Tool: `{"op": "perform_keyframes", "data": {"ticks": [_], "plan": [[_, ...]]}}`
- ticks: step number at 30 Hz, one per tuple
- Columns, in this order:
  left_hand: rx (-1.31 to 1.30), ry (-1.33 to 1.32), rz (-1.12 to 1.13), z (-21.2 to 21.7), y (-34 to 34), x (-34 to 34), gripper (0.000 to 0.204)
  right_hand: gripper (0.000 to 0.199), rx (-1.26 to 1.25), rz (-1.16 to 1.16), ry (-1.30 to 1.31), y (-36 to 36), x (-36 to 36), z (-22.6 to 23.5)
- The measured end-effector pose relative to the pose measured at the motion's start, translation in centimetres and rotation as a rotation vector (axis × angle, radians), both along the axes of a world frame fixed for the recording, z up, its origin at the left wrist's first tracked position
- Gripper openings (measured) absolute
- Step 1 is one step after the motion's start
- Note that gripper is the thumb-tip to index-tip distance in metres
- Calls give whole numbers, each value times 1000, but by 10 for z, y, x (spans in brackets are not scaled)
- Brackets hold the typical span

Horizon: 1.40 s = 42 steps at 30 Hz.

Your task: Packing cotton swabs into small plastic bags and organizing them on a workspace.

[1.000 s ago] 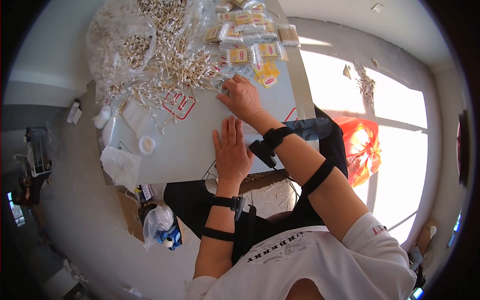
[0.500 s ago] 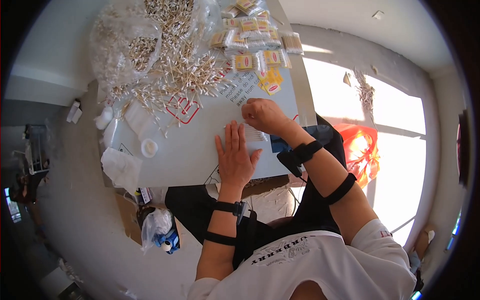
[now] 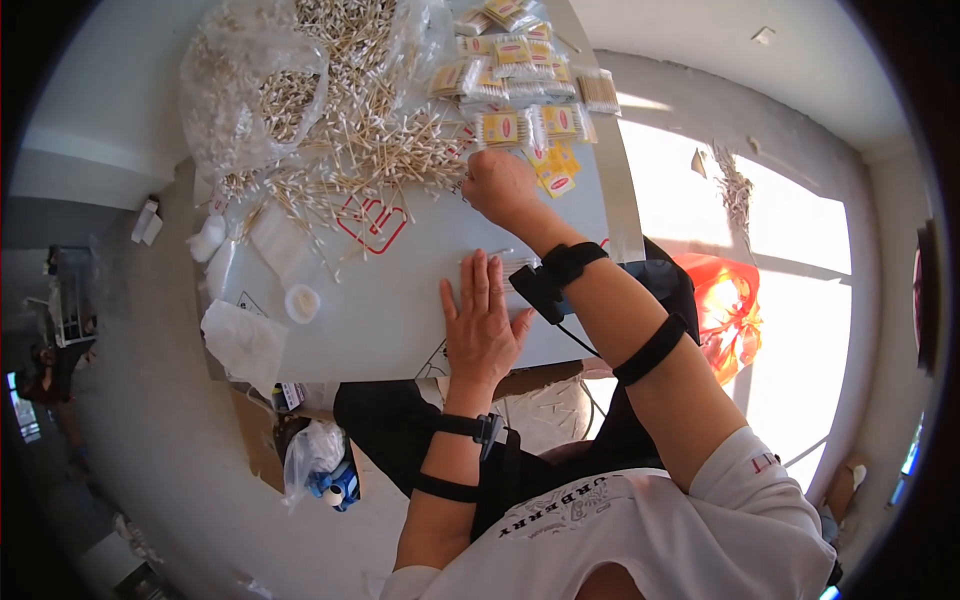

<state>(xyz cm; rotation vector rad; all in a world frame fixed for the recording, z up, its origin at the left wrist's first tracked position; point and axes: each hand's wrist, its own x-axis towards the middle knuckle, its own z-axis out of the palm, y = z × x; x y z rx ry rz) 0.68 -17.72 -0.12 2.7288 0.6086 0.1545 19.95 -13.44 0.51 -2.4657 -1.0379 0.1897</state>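
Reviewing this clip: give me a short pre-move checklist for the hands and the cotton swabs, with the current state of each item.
1. Left hand flat on the table, fingers spread: ok.
2. Right hand at the edge of the loose cotton swabs: ok.
3. Right hand actually gripping swabs: cannot tell, fingers curl away from the camera.
4. Filled swab packets stacked clear of the loose pile: ok.
5. Bare table surface between the two hands: ok.
6. Small white cup out of both hands' way: ok.
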Motion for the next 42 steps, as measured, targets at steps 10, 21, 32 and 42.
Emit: {"op": "perform_keyframes", "data": {"ticks": [10, 21, 32, 42], "plan": [[60, -18, -4, -5, -1, -1, 81, 14, 282, -133, 775, -70, 14, -2], [62, -16, -12, -6, -1, 0, 79, 6, -1, 447, -142, -88, -4, 8], [56, -11, -5, -6, -1, 0, 77, 12, 170, 313, 50, -81, -14, 3], [60, 1, -10, -7, 0, -2, 78, 5, 2, 412, -19, -72, -23, 0]]}}
